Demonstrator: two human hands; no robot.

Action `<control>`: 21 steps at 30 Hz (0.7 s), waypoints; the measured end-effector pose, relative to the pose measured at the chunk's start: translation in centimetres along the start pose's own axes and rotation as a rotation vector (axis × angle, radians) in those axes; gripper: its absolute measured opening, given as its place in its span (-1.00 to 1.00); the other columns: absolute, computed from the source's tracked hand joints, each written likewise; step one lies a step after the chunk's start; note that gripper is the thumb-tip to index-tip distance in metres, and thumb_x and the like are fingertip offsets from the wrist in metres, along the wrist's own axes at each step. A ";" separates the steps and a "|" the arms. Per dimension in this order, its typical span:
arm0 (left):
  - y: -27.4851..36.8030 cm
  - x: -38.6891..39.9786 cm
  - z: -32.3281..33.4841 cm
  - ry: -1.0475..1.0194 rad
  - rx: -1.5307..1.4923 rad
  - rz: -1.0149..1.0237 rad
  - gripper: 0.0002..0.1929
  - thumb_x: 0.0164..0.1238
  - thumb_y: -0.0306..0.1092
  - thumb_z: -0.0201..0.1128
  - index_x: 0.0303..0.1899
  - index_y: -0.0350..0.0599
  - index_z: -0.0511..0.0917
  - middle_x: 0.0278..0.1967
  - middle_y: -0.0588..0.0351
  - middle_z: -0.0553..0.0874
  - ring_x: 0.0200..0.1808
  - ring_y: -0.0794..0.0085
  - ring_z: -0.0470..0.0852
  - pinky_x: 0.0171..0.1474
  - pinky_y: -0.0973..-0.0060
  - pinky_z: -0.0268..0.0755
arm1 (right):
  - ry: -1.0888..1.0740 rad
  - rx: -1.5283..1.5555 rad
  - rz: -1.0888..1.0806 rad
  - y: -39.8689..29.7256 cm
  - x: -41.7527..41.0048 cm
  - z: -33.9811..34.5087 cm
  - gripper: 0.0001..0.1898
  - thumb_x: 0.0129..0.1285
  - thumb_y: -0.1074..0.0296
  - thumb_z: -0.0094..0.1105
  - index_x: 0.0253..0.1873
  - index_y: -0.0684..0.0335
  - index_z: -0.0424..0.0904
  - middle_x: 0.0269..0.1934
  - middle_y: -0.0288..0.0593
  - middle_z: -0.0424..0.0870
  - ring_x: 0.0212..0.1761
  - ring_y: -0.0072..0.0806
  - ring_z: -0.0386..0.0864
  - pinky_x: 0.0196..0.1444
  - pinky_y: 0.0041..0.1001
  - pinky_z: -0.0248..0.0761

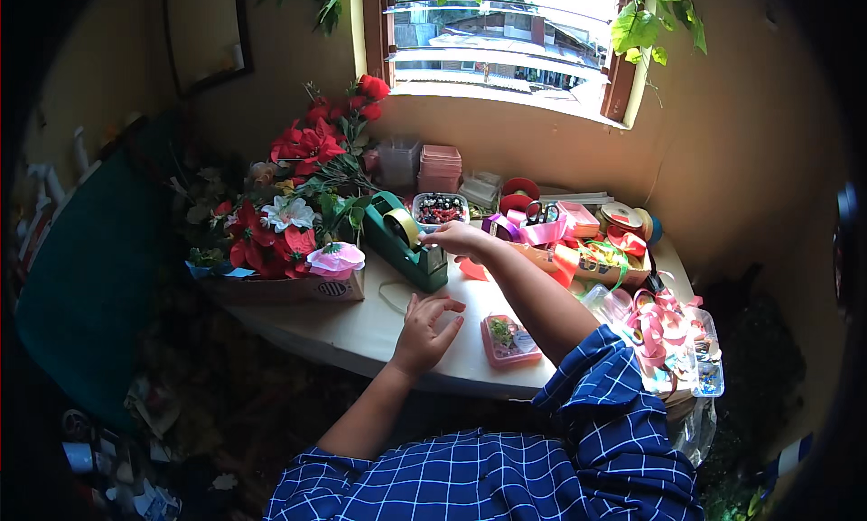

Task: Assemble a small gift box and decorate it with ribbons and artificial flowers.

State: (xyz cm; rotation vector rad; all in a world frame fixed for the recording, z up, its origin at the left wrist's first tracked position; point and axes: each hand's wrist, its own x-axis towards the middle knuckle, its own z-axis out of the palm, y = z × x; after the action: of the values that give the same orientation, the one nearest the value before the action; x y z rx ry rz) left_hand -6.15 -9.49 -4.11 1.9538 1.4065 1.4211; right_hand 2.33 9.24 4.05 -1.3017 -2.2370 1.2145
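Observation:
A green tape dispenser stands on the white table, a roll of yellowish clear tape mounted in it. Above its front end, my right hand reaches across, thumb and finger pinched on the tape beside the roll; the strip itself is hard to see. My left hand is held over the table in front of the dispenser, empty, fingers spread and curved. Between my forearms sits a small pink box with a clear lid. Green sprigs and a pale label with writing show through the lid.
Artificial flowers fill a cardboard box on the left. Behind the dispenser are a tub of beads and stacked pink boxes. Ribbons and black-handled scissors crowd a carton; pink ribbon lies at the right edge.

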 end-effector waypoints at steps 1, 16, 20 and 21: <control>0.0 -0.1 0.1 0.003 0.047 0.015 -0.81 0.34 -0.24 0.31 -0.10 -0.04 0.69 0.00 0.08 0.73 0.23 0.18 0.58 0.50 -0.10 -0.11 | 0.023 0.042 0.013 0.6 0.9 0.6 -0.53 0.24 -0.16 0.32 -0.11 0.20 0.79 -0.36 -0.18 0.71 -0.36 -0.35 0.66 -0.28 -0.34 0.53; -0.2 0.3 0.1 -0.034 0.030 -0.004 -0.79 0.35 -0.19 0.31 -0.08 0.00 0.69 0.04 0.02 0.69 0.28 0.15 0.53 0.51 -0.14 -0.09 | 0.180 0.126 -0.187 0.8 -3.4 -1.3 -0.71 0.27 0.13 0.34 -0.33 0.26 0.78 -0.48 -0.28 0.65 -0.52 -0.60 0.49 -0.36 -0.49 0.39; -0.2 0.1 -0.2 -0.021 0.058 0.002 -0.78 0.35 -0.18 0.30 -0.07 0.00 0.68 0.02 -0.02 0.69 0.25 0.14 0.55 0.47 -0.08 0.00 | 0.101 0.228 -0.100 1.6 -5.7 -0.2 -0.69 0.34 0.12 0.33 -0.32 0.28 0.73 -0.40 -0.26 0.70 -0.31 -0.63 0.58 -0.15 -0.50 0.45; -0.1 0.1 -0.2 -0.026 0.055 0.005 -0.78 0.35 -0.18 0.30 -0.07 0.00 0.68 0.02 -0.02 0.69 0.25 0.14 0.55 0.47 -0.08 0.00 | 0.109 0.213 -0.099 1.8 -6.1 -0.1 -0.62 0.31 0.03 0.37 -0.35 0.29 0.71 -0.45 -0.28 0.68 -0.40 -0.66 0.56 -0.31 -0.56 0.43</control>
State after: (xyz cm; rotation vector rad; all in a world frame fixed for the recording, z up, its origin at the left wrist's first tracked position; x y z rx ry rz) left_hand -6.33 -9.40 -4.01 2.0029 1.4449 1.3683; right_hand 6.81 4.72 3.67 -1.1349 -2.0092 1.2733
